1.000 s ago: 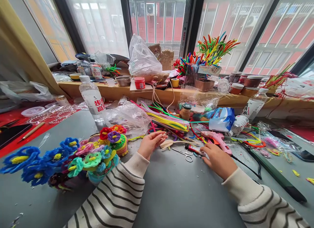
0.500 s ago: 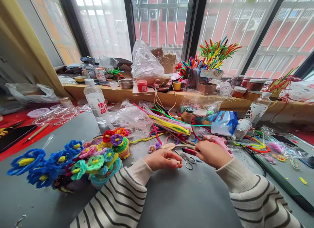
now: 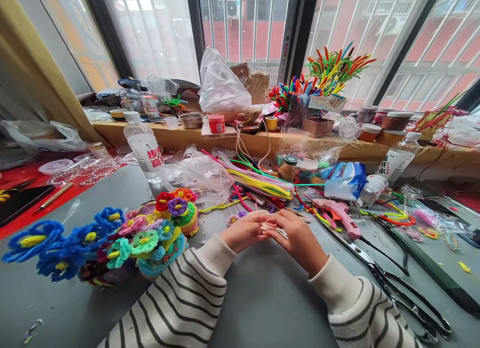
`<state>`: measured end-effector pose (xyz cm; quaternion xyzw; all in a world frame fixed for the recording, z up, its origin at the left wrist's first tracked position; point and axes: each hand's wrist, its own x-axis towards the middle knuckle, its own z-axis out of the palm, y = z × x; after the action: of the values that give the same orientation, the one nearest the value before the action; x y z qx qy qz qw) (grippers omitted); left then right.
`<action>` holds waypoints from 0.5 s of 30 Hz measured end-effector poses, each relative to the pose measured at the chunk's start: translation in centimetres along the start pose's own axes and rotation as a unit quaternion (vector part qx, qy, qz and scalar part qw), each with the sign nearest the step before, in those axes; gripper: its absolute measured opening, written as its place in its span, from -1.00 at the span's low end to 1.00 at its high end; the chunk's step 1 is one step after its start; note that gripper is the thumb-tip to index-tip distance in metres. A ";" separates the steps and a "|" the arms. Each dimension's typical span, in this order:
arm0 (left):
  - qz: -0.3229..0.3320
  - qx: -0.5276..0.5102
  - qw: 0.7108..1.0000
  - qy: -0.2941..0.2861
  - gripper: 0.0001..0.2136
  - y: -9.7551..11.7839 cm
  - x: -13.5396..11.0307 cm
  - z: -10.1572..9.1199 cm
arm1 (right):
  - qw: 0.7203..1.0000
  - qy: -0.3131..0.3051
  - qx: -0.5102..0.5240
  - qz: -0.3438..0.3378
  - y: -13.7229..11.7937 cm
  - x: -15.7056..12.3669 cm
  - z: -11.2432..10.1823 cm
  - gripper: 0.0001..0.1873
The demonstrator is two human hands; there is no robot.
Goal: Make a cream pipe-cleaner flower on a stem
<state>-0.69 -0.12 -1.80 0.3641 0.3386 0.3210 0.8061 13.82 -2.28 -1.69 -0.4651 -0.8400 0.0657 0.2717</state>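
Over the near middle of the table, my left hand and my right hand meet with their fingertips together. Both sets of fingers are bent closed around something small and pale that I cannot make out. Behind them lies a bundle of coloured pipe cleaners. Pipe-cleaner flowers in blue, green and red stand to the left of my left hand. To the right are a pink glue gun and large black-handled scissors, partly covered by my right sleeve.
Water bottles stand at the back left and right. A blue-and-white packet and a small jar lie beyond the hands. A plastic bag lies behind the flowers. The sill carries pots and more pipe cleaners.
My right hand has let go of the red-and-black object and moved left to join my left hand. The large scissors now show where my right arm was. The view has shifted slightly.
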 end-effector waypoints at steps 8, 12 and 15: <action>-0.031 0.038 0.999 0.024 -0.79 0.1 -0.3 0.1 | 0.999 0.011 0.008 -0.030 0.2 -0.8 1.4 -0.82; -0.052 0.044 0.998 0.017 -0.77 0.1 -0.3 0.0 | 1.000 0.009 0.024 -0.002 0.2 -1.4 0.5 -0.83; -0.049 0.052 0.997 0.013 -0.77 0.2 -0.4 0.0 | 0.999 -0.018 0.020 0.031 1.1 -2.0 -1.3 -0.86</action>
<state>-0.97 -0.31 -1.56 0.3846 0.3827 0.2672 0.7964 16.16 -3.45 -1.81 -0.4843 -0.8283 0.0997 0.2636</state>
